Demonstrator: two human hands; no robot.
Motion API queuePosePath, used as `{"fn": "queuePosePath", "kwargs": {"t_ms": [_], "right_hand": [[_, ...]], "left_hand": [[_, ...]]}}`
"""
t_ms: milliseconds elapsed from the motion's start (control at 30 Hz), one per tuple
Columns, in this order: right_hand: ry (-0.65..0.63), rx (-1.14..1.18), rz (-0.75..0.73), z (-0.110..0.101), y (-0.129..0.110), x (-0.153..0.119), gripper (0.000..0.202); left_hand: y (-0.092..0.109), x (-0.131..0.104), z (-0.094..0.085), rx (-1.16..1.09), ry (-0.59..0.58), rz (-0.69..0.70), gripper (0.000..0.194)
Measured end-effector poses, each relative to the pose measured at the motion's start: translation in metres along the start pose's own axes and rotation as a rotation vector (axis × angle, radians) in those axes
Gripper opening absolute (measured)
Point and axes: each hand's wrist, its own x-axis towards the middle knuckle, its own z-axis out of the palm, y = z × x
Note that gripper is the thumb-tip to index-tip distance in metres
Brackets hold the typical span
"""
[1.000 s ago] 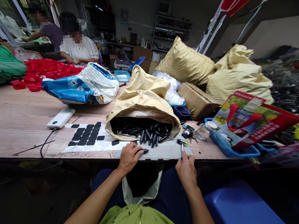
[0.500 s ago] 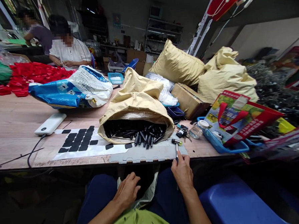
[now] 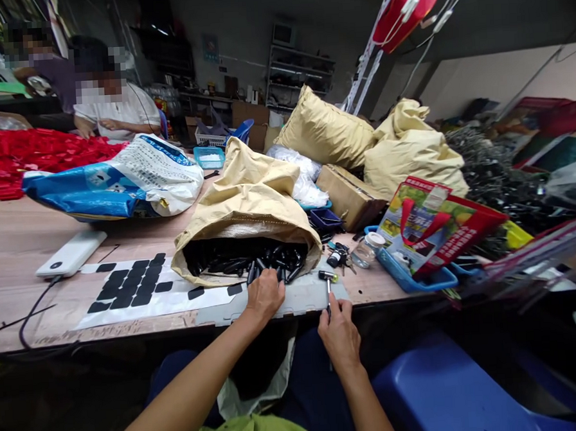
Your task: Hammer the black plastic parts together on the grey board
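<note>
A small hammer (image 3: 328, 276) with a dark head and a yellow-green end is held upright by its handle in my right hand (image 3: 340, 335), just over the table's front edge. My left hand (image 3: 266, 295) reaches to the mouth of a beige cloth sack (image 3: 249, 211). Its fingers are bent and pressed together among the black tapered pieces (image 3: 291, 270) spilling out there; the fingertips are hidden, so what they grip does not show. Under both hands lies a grey plate (image 3: 302, 298). Below the table edge, an open pale bag (image 3: 278, 390) hangs between my knees.
Left of the sack lies a white sheet with black stickers (image 3: 137, 281) and a white power bank (image 3: 72, 252) on a cable. Keys (image 3: 338, 256), a glass jar (image 3: 367, 248) and a blue tray (image 3: 417, 279) stand right. A blue stool (image 3: 437, 388) is beside me. Two people sit far left.
My left hand has moved up from the bag at my lap to the black pieces at the sack mouth. My right hand still holds the hammer. The view has turned slightly right.
</note>
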Motion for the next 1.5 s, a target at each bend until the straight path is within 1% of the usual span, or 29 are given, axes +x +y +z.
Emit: {"fn": "queuePosePath", "kwargs": {"t_ms": [100, 167, 233, 300, 400, 500, 567, 667, 800, 900, 1000, 1067, 1167, 1267, 1333, 1400, 1467, 1500], "right_hand": [[-0.006, -0.001, 0.009, 0.0, 0.0, 0.0, 0.047], [-0.014, 0.0, 0.015, 0.0, -0.001, 0.0, 0.048], [-0.019, 0.002, 0.014, 0.0, -0.001, 0.0, 0.048], [-0.02, 0.004, 0.013, 0.0, -0.001, 0.0, 0.048], [-0.019, 0.013, 0.017, 0.0, 0.0, 0.0, 0.048], [-0.023, 0.018, 0.024, 0.0, -0.001, 0.0, 0.048], [-0.03, 0.018, 0.028, -0.001, -0.002, 0.0, 0.049], [-0.046, 0.023, 0.033, -0.001, -0.003, 0.001, 0.05], [-0.045, 0.073, 0.032, 0.005, 0.002, 0.004, 0.051], [0.015, 0.167, 0.001, 0.015, 0.007, 0.006, 0.05], [0.114, 0.306, -0.041, 0.027, 0.007, 0.005, 0.05], [0.172, 0.402, -0.06, 0.034, 0.003, 0.001, 0.05], [0.214, 0.521, -0.073, 0.039, -0.007, -0.005, 0.047], [0.239, 0.634, -0.063, 0.035, -0.015, -0.011, 0.045], [0.255, 0.733, -0.034, 0.028, -0.017, -0.016, 0.047], [0.27, 0.881, -0.016, 0.018, -0.017, -0.022, 0.051], [0.246, 1.054, -0.032, 0.007, -0.017, -0.029, 0.057], [0.211, 1.131, -0.046, 0.002, -0.018, -0.033, 0.058]], "left_hand": [[0.008, 0.002, -0.002, 0.081, -0.079, -0.074, 0.028], [0.011, 0.001, -0.005, 0.099, -0.104, -0.113, 0.026], [0.01, -0.001, -0.009, 0.088, -0.105, -0.122, 0.024], [0.005, -0.007, -0.013, 0.054, -0.082, -0.102, 0.022], [-0.01, -0.021, -0.018, -0.014, -0.038, -0.007, 0.019], [-0.033, -0.037, -0.022, -0.051, -0.059, 0.141, 0.014], [-0.049, -0.043, -0.023, -0.056, -0.069, 0.214, 0.011], [-0.069, -0.043, -0.019, -0.094, -0.056, 0.269, 0.009], [-0.084, -0.036, -0.01, -0.177, -0.052, 0.339, 0.013], [-0.087, -0.033, -0.006, -0.242, -0.037, 0.359, 0.014], [-0.089, -0.032, -0.005, -0.299, -0.03, 0.359, 0.016], [-0.089, -0.033, -0.005, -0.324, -0.024, 0.349, 0.017], [-0.088, -0.033, -0.007, -0.342, -0.022, 0.321, 0.017], [-0.089, -0.032, -0.006, -0.366, -0.038, 0.295, 0.016], [-0.09, -0.03, -0.005, -0.39, -0.05, 0.284, 0.017], [-0.091, -0.029, -0.004, -0.403, -0.059, 0.272, 0.018], [-0.091, -0.028, -0.004, -0.406, -0.069, 0.258, 0.019], [-0.091, -0.028, -0.004, -0.408, -0.074, 0.253, 0.019]]}}
